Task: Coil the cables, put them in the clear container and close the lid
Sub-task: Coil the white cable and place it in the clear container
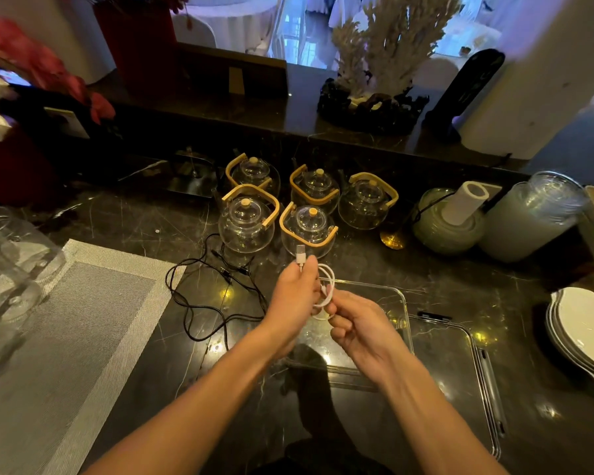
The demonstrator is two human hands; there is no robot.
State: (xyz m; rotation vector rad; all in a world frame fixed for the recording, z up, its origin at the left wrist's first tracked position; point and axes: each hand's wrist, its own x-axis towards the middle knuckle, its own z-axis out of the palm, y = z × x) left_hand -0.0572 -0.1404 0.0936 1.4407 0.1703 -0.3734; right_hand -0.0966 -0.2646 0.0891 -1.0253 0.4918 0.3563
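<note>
Both hands at frame centre grip the coiled white cable (326,289): left hand (294,299) pinches its plug end, right hand (360,325) pinches the loops, above the clear container (396,296); black cable (203,303) lies left.

I can read no words, numbers or brand marks anywhere in front of me. The white card (70,122) on the dark ledge to my left carries a small dark mark, too blurred to make out. The tan label (236,80) on the dark board at the back shows no lettering that I can tell.
</note>
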